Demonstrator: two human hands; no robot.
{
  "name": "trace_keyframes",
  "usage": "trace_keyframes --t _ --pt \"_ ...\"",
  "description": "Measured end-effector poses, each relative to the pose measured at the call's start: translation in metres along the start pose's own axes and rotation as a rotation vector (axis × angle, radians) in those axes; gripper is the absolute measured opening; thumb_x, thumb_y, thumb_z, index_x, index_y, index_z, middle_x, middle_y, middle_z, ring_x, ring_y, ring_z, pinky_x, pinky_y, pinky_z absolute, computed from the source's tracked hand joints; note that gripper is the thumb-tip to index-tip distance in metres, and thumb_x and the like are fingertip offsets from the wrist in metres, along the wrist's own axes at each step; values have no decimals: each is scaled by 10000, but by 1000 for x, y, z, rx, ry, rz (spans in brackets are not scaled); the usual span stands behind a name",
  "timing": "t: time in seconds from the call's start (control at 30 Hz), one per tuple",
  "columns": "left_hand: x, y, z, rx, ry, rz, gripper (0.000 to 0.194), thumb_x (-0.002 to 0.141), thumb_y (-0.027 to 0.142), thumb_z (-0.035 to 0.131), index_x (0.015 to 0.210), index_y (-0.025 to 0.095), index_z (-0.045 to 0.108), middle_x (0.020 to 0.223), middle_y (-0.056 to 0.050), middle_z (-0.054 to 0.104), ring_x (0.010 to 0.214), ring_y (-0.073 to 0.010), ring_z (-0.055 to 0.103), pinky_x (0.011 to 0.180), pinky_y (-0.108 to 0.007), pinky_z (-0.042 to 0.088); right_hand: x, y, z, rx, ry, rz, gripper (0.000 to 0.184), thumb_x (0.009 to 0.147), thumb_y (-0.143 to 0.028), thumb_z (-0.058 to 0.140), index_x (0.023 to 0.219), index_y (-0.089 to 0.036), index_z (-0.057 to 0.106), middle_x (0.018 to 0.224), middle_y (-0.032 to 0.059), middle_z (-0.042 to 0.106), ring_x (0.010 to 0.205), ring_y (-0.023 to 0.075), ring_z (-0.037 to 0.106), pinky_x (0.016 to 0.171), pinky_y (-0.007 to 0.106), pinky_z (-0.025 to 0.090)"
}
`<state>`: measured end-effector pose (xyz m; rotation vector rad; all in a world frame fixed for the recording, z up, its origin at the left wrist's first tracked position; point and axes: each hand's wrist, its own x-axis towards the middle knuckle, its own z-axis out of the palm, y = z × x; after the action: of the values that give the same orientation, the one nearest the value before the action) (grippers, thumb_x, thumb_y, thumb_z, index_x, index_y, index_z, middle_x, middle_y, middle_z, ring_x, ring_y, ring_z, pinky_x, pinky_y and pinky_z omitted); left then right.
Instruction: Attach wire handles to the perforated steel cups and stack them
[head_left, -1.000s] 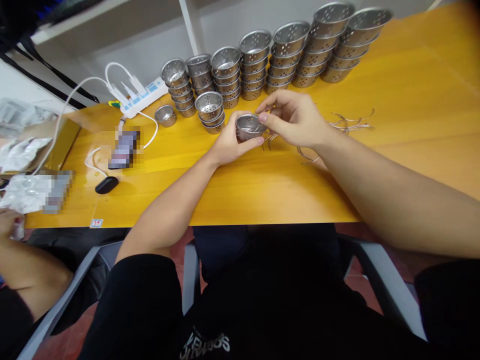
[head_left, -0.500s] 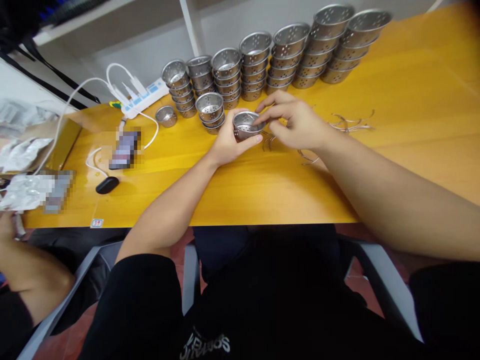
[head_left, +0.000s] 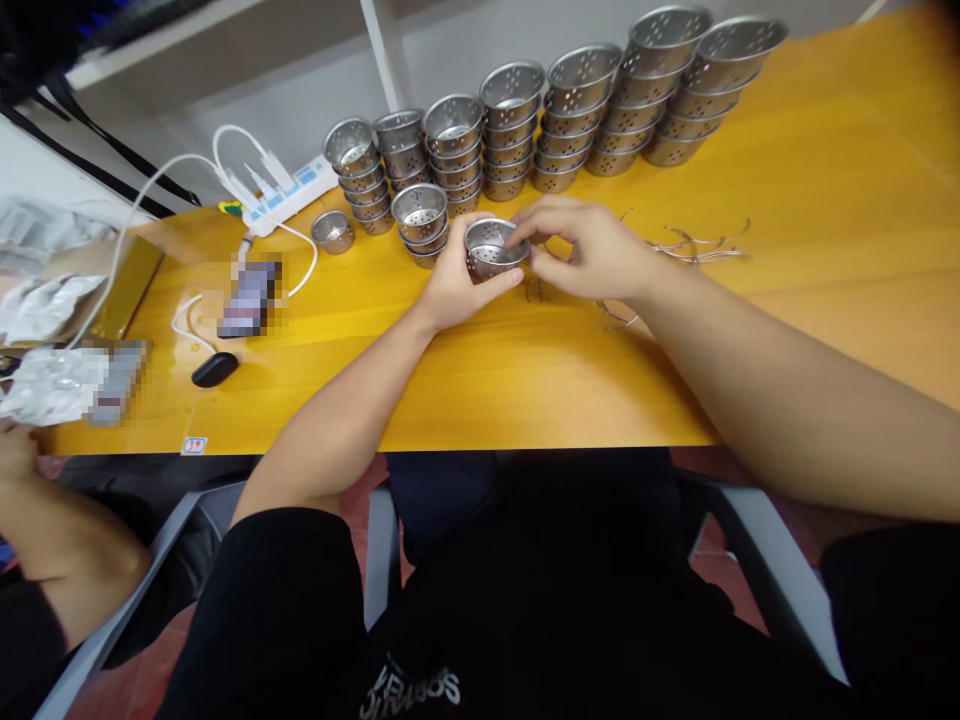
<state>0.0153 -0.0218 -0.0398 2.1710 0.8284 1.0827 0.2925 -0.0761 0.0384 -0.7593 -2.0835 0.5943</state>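
My left hand [head_left: 451,280] is wrapped round a small perforated metal cup [head_left: 489,262], tilted so that its inside shows. The thumb lies along the near side and the fingers pass behind. My right hand [head_left: 581,248] pinches the cup's right rim, a fingertip inside and the thumb outside; whether something thin is between them, I cannot make out. Thin curved metal wires [head_left: 619,318] lie on the table under and beside my right hand. A short stack of similar cups [head_left: 421,222] stands just left of the held cup.
Tall stacks of perforated cups [head_left: 510,130] line the back of the wooden table [head_left: 480,400]. A single cup [head_left: 332,232] stands near a white power strip [head_left: 292,198] with cables. More bent wires [head_left: 705,248] lie to the right. At far left is another person's arm [head_left: 67,530].
My right hand's raised fingers have come down, and the thumb has closed in on the cup's right rim. My left hand keeps the cup in nearly the same place.
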Motion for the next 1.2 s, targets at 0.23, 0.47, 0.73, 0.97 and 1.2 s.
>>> trace_keyframes --t 0.23,0.47,0.73,0.97,1.2 --pt "0 1 1 -22 -19 49 1151 1029 1073 833 1783 299 438 1709 -166 666 1632 -388 751 1445 -608 622 -4 5 5 -42 -48 -42 246 1083 -413 859 1298 -357 964 1555 128 855 1380 457 844 1336 750 660" --pt "1 -8 5 20 -28 153 1095 1091 1111 696 1824 367 370 1732 -134 641 1662 -389 756 1449 -617 628 -2 -1 1 -83 22 -94 289 1135 -508 863 1364 -339 915 1547 144 854 1389 449 843 1207 662 754" --pt "11 22 -34 289 157 214 1251 889 1184 856 1819 434 481 1903 -168 529 1909 -549 490 1612 -785 435 -4 -23 -3 -138 161 242 646 1170 -710 739 1799 -574 690 1603 61 873 1233 485 878 1194 786 728" --pt "17 22 -98 436 552 68 1282 944 1221 737 1896 431 401 1986 -120 533 2032 -401 289 1735 -696 206 -2 -12 -2 -205 112 260 607 1211 -839 651 1674 -465 772 1659 127 815 1206 440 870 1159 693 723" --pt "17 -8 -102 465 510 -74 1180 1078 1223 470 1853 335 532 2007 -61 629 2105 -231 159 1746 -577 181 1 -27 -2 -176 67 404 645 1181 -879 627 1708 -536 772 1489 85 914 1333 470 840 1247 735 700"
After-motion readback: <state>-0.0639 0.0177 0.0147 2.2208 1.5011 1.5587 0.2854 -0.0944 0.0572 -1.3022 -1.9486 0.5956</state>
